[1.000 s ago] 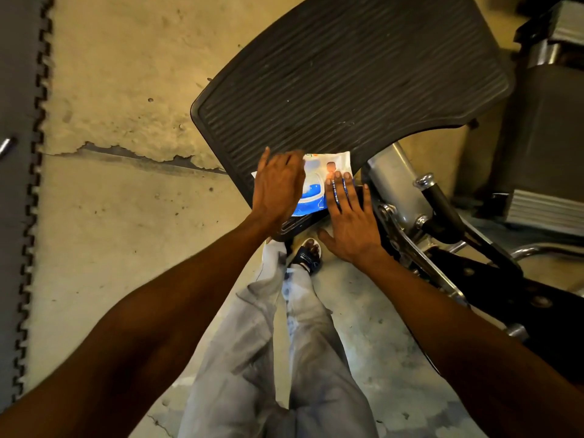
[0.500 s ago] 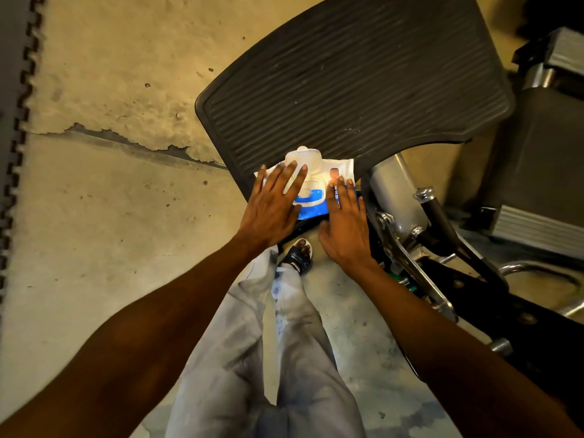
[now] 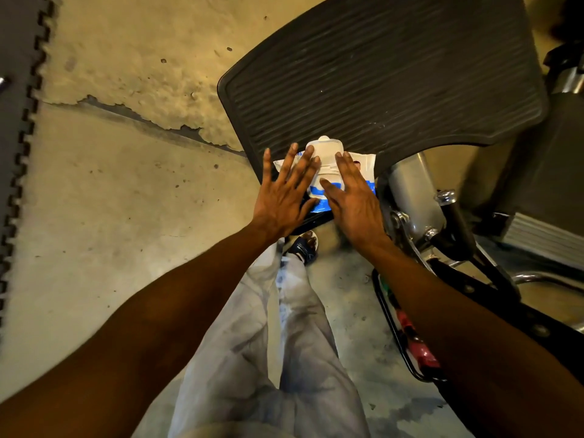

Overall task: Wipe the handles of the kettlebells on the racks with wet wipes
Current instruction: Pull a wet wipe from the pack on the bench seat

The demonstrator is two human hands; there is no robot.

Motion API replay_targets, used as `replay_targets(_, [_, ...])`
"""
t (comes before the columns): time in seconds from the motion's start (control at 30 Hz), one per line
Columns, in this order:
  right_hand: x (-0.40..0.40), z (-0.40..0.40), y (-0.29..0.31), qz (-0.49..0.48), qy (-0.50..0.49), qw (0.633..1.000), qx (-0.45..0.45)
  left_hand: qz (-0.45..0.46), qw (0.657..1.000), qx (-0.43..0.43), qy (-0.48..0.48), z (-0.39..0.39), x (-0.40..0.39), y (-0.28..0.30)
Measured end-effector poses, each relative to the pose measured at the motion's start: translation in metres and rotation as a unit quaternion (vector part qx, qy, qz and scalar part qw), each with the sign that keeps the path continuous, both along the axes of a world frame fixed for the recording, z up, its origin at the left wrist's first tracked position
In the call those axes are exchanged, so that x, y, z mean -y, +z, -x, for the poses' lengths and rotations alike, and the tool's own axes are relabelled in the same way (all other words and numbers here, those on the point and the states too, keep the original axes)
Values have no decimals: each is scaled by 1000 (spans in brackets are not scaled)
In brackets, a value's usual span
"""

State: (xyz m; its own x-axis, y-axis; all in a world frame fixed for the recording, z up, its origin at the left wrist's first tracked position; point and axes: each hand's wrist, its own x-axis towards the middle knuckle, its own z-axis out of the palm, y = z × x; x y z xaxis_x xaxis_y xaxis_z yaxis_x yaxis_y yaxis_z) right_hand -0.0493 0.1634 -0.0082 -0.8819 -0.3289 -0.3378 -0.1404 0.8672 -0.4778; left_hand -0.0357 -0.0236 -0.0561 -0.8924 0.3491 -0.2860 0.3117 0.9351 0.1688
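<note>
The wipes pack [image 3: 363, 167] sits on the near edge of a big ribbed black footplate [image 3: 379, 74], flip lid [image 3: 325, 150] open. Left hand [image 3: 284, 194] lies flat with fingers spread, pinning the pack, probably so it doesn't slide. Right hand [image 3: 350, 197] is also unclenched over the opening, gripping nothing; no kettlebells visible.

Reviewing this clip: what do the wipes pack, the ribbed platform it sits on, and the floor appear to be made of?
Wipes pack: soft plastic film, glossy and creased, with a stiffer white plastic lid flipped open.
Ribbed platform: probably matte black rubber or moulded plastic, judging by its parallel ridges and raised rim.
Floor: likely bare concrete, with a tan coating flaking away at a ragged edge.
</note>
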Motion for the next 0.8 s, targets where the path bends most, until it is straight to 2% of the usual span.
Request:
replay_targets(0.1, [17,7,9,54,-172,979,92,-13,1000,2,5,-1,1,-1])
replay_targets(0.17, [22,12,13,63,-194,975,85,-17,1000,4,5,-1,2,-2])
replay_targets(0.33, [23,14,14,1,-103,995,0,-15,1000,12,4,-1,3,-3])
replay_targets(0.53, [25,16,17,-56,-48,997,-22,-29,1000,11,4,0,5,-5])
replay_targets(0.67, [21,12,4,-101,75,988,-91,-30,999,15,2,1,5,-4])
replay_targets(0.8, [24,14,4,-135,96,983,-79,-22,999,24,3,2,4,-1])
